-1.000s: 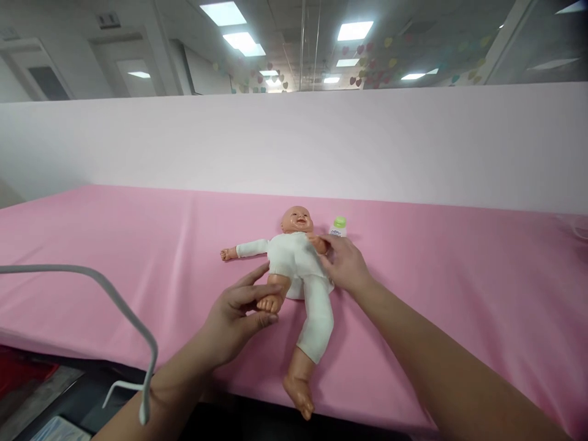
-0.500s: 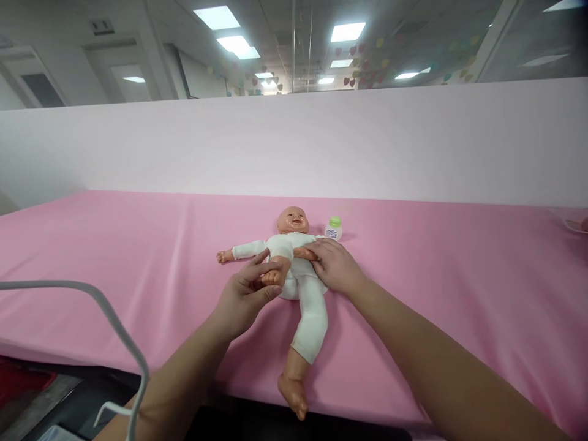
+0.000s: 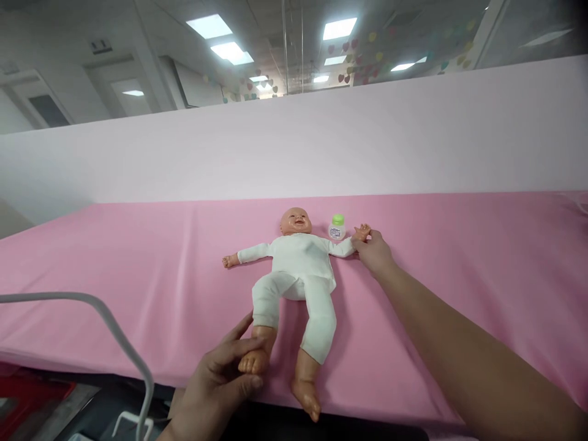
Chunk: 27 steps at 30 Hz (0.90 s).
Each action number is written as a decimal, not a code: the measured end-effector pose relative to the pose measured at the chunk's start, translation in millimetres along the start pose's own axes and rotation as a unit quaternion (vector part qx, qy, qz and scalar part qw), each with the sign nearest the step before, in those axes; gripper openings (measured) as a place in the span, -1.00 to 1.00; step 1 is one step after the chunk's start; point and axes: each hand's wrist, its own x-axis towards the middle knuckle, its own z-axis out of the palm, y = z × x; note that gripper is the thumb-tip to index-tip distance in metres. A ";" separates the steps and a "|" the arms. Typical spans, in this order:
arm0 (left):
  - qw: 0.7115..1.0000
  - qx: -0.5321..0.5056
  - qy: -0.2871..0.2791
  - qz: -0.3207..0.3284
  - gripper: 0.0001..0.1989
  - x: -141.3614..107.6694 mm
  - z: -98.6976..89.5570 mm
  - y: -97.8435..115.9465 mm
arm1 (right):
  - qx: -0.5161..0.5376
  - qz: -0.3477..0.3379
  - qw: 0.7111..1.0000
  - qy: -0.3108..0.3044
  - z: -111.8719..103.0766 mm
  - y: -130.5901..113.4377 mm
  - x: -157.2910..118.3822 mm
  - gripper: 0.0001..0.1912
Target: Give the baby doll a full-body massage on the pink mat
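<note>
A baby doll (image 3: 301, 260) in a white suit lies on its back on the pink-covered table, head away from me and legs toward me. My left hand (image 3: 220, 370) is closed round the foot of the doll's leg on the left, thumb below and fingers on top. My right hand (image 3: 375, 252) grips the wrist of the doll's arm on the right, which is stretched out sideways. The doll's other arm lies out to the left, untouched. Just above the right-hand arm stands a small clear bottle (image 3: 337, 231) with a green cap.
The pink sheet (image 3: 151, 263) covers the table up to a low white wall (image 3: 294, 147). A grey bent tube (image 3: 110, 324) with a white hook crosses the lower left. Below the edge are a red object (image 3: 27, 398) and dark items.
My left hand has brought the doll's bent leg down toward me, now nearly straight. My right hand has moved the doll's arm from across its belly out to the right.
</note>
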 end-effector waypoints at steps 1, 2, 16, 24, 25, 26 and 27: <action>1.000 -0.009 -0.005 -0.010 -0.59 -2.0 0.0 -2.0 | 0.005 0.011 1.000 -0.008 0.2 4.0 1.6 -0.39; 1.000 -0.016 -0.012 -0.019 -0.59 -3.3 0.0 -3.1 | 0.006 0.029 0.999 -0.015 0.4 6.2 2.4 -0.39; 0.997 0.053 -0.013 0.046 -0.63 28.0 -0.9 24.4 | -0.115 -0.223 0.967 -0.043 9.4 -69.5 -47.1 -0.39; 0.994 0.026 -0.020 0.102 -0.62 74.3 19.3 40.0 | -0.214 -0.442 0.863 -0.119 28.5 -75.2 -56.0 -0.57; 0.995 0.018 -0.024 0.100 -0.62 79.2 21.3 40.8 | -0.223 -0.456 0.852 -0.125 30.2 -73.7 -55.2 -0.57; 0.995 0.013 -0.028 0.099 -0.62 84.0 23.1 41.3 | -0.232 -0.463 0.845 -0.129 31.4 -72.6 -54.5 -0.58; 0.994 0.012 -0.033 0.102 -0.63 88.5 24.7 41.7 | -0.240 -0.466 0.841 -0.133 32.3 -71.8 -53.9 -0.58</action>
